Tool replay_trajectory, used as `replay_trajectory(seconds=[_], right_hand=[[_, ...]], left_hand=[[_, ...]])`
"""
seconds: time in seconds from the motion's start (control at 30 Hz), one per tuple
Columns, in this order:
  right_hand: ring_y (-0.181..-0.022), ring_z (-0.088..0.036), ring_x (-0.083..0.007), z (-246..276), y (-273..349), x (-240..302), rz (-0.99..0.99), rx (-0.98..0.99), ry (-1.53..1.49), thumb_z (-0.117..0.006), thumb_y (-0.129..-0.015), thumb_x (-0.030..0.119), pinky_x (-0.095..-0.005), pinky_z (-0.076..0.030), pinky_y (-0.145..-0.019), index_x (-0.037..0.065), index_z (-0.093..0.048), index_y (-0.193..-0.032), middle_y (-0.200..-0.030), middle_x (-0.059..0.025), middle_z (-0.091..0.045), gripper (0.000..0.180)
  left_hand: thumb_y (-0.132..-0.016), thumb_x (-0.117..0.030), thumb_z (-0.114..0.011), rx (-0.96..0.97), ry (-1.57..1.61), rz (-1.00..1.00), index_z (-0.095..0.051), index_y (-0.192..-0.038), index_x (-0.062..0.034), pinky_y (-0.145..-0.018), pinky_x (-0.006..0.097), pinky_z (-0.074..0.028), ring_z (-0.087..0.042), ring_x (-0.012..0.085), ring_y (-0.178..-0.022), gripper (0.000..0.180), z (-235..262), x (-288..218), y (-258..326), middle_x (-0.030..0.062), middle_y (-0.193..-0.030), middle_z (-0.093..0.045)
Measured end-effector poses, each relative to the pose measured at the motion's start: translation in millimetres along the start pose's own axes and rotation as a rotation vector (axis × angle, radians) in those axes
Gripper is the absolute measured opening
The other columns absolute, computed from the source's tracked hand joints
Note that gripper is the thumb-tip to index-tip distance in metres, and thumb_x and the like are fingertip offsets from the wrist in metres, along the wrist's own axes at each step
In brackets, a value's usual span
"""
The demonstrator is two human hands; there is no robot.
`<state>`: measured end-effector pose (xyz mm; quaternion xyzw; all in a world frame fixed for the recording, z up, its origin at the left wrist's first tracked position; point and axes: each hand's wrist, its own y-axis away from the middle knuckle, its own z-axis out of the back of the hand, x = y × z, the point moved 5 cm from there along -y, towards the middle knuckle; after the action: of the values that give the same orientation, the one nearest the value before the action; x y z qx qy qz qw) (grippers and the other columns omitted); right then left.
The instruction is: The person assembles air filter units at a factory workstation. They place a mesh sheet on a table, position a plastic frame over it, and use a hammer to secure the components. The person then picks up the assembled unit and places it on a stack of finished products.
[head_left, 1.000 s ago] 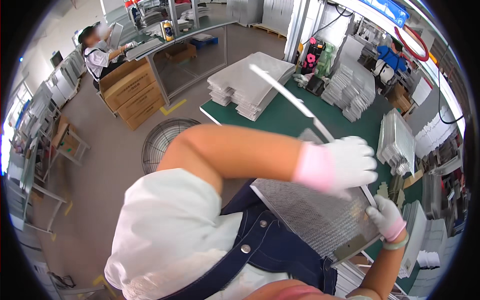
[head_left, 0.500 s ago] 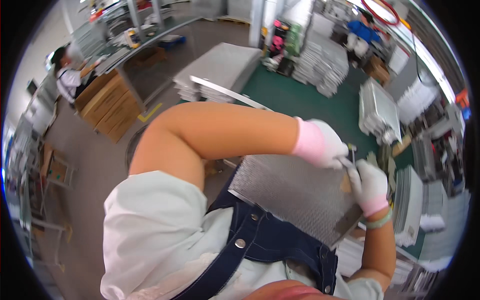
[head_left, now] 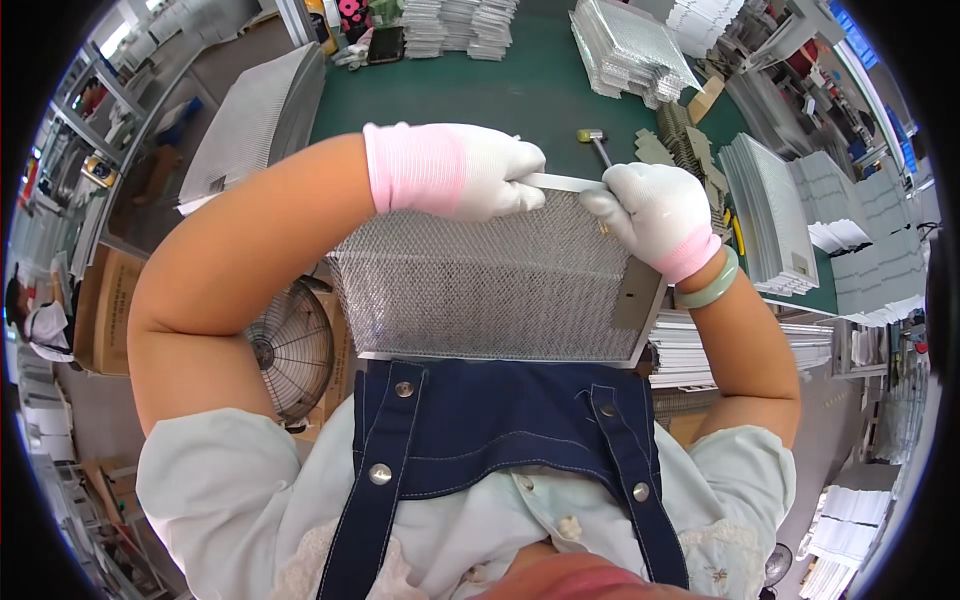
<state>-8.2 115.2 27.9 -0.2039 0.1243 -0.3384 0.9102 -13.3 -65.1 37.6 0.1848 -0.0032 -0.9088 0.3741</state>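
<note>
mesh filter panel (head_left: 490, 290) held over green table (head_left: 520, 95) amid workshop stacks.

Single view: head-worn fisheye, left of the pair, looking steeply down the wearer's chest. Very close: denim apron bib (head_left: 500, 430) fills lower frame, mesh panel (head_left: 490, 285) mid-frame, gloved left hand (head_left: 470, 170) and right hand (head_left: 650, 205) above it. Green counter (head_left: 520, 90) runs across upper frame. Edges bow toward the black rim. No second view for overlap.
</note>
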Motion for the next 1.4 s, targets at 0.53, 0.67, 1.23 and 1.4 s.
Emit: replay_trajectory(seconds=[0.53,0.67,1.23,1.4], right_hand=[[-0.076,-0.065,-0.0346,-8,-13,-2,-0.252,0.395,-0.502,-0.061,-0.093,0.035,-0.0423,-0.052,-0.068,0.005,-0.063,-0.09,-0.073,-0.0146,-0.063,0.03],[-0.079,-0.066,-0.0361,-16,-33,30,-0.057,0.277,-0.247,-0.053,-0.097,0.039,-0.0459,-0.052,-0.071,0.005,-0.06,-0.092,-0.077,-0.0172,-0.065,0.035],[-0.071,-0.063,-0.0366,-41,-33,31,-0.093,0.207,-0.191,-0.053,-0.098,0.037,-0.0467,-0.05,-0.064,0.006,-0.058,-0.082,-0.072,-0.0157,-0.062,0.035],[-0.074,-0.064,-0.0356,-46,-38,30,-0.076,0.29,-0.294,-0.052,-0.098,0.036,-0.0466,-0.05,-0.067,0.007,-0.061,-0.086,-0.074,-0.0153,-0.063,0.033]], left_hand=[[-0.1,-0.033,-0.051,0.051,0.015,0.143,-0.062,-0.105,-0.0025,-0.079,0.04,-0.049,-0.064,0.0308,-0.086,0.032,2,23,27,0.016,-0.086,-0.063],[-0.1,-0.033,-0.051,0.024,-0.042,0.081,-0.06,-0.099,-0.0023,-0.079,0.042,-0.049,-0.064,0.0326,-0.088,0.032,-7,22,18,0.0175,-0.087,-0.062],[-0.095,-0.029,-0.054,-0.223,-0.371,0.091,-0.06,-0.091,-0.0066,-0.066,0.045,-0.051,-0.064,0.0363,-0.071,0.024,-10,61,52,0.0149,-0.071,-0.063],[-0.099,-0.035,-0.048,-0.072,0.023,0.138,-0.063,-0.108,-0.0051,-0.083,0.044,-0.05,-0.065,0.0364,-0.091,0.034,-12,87,71,0.0214,-0.091,-0.065]])
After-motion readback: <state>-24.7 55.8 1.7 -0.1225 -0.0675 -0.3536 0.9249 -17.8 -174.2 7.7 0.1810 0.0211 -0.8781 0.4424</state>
